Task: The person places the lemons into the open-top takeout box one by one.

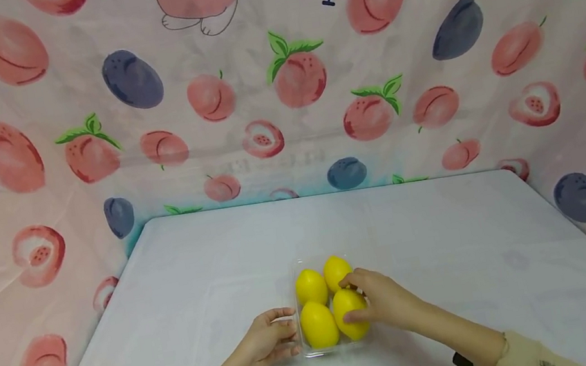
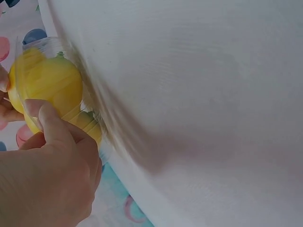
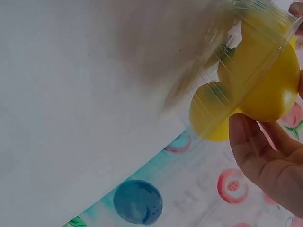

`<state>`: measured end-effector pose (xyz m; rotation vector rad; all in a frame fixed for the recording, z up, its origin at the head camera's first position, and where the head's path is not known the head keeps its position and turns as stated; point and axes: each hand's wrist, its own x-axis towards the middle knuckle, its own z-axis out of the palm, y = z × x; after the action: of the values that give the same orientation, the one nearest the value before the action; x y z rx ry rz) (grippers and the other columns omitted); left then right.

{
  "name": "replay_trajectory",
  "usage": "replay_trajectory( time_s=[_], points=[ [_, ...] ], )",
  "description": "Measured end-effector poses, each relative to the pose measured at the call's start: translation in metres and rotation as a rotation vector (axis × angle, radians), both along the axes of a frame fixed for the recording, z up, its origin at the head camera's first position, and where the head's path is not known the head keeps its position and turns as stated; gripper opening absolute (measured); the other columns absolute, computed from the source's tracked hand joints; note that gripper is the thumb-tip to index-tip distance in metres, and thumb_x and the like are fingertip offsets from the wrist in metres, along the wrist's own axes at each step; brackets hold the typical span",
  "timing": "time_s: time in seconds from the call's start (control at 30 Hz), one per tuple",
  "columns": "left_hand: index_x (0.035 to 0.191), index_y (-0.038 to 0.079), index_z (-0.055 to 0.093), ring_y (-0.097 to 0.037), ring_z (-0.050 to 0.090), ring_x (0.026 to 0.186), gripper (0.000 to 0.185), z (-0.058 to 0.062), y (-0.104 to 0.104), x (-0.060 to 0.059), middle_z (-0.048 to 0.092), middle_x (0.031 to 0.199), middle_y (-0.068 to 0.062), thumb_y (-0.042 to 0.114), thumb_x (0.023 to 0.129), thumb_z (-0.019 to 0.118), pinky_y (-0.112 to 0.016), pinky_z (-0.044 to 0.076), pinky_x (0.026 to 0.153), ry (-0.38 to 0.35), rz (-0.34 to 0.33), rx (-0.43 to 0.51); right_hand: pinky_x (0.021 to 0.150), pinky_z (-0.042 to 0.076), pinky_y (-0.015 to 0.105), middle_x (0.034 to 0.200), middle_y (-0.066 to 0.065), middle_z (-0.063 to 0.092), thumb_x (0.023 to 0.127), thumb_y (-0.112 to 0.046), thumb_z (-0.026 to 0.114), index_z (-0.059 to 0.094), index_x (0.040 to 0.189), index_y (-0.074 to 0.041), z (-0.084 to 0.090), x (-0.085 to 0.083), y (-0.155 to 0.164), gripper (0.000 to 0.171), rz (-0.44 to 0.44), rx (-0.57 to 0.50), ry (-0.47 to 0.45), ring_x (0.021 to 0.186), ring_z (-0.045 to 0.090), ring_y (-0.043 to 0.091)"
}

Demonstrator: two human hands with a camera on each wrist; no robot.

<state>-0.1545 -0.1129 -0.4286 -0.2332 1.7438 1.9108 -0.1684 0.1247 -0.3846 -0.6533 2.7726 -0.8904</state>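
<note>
Several yellow lemons sit in two rows in a clear plastic box (image 1: 334, 350) near the table's front. My right hand (image 1: 381, 298) grips the front right lemon (image 1: 353, 323), thumb on its near side and fingers at its far side. In the right wrist view, those fingers (image 3: 251, 142) press against this lemon (image 3: 272, 90) above the box's rim. At the box's left side, my left hand (image 1: 270, 339) holds the wall with bent fingers. Its fingertips overlap the clear wall in the left wrist view, close to a lemon (image 2: 57, 85). The front left lemon (image 1: 319, 325) lies between both hands.
A white cloth covers the table (image 1: 212, 256) under the box. Behind it and along both sides hangs a pale curtain (image 1: 223, 51) printed with peaches. Beige sleeves (image 1: 526, 354) and dark wrist straps show at the bottom of the head view.
</note>
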Motion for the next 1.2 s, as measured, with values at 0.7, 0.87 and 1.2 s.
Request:
replay_trajectory(
  time_s=[0.7, 0.87, 1.2],
  points=[
    [0.127, -0.006, 0.041, -0.012, 0.054, 0.069, 0.037, 0.001, -0.002, -0.001, 0.054, 0.083, -0.001, -0.004, 0.091, 0.051, -0.025, 0.058, 0.063, 0.010, 0.000, -0.027, 0.077, 0.050, 0.038, 0.107, 0.012, 0.063, 0.072, -0.025, 0.079, 0.066, 0.110, 0.000, -0.013, 0.005, -0.010, 0.048, -0.024, 0.149, 0.099, 0.085, 0.049, 0.020],
    [0.129, -0.006, 0.039, -0.012, 0.055, 0.071, 0.042, 0.000, -0.004, 0.004, 0.055, 0.085, -0.001, -0.004, 0.089, 0.052, -0.026, 0.058, 0.064, 0.029, 0.018, -0.018, 0.078, 0.051, 0.038, 0.110, 0.011, 0.063, 0.076, -0.026, 0.077, 0.064, 0.115, -0.001, -0.012, 0.007, -0.008, 0.048, 0.003, 0.139, 0.108, 0.088, 0.049, 0.019],
    [0.130, -0.006, 0.040, -0.013, 0.058, 0.075, 0.046, 0.006, -0.011, 0.006, 0.060, 0.091, -0.004, 0.008, 0.090, 0.059, -0.027, 0.059, 0.066, 0.166, -0.068, -0.091, 0.082, 0.055, 0.041, 0.109, 0.007, 0.066, 0.086, -0.023, 0.068, 0.064, 0.113, -0.007, -0.003, 0.007, 0.010, 0.031, -0.072, 0.011, 0.133, 0.095, 0.060, 0.023]
  ],
)
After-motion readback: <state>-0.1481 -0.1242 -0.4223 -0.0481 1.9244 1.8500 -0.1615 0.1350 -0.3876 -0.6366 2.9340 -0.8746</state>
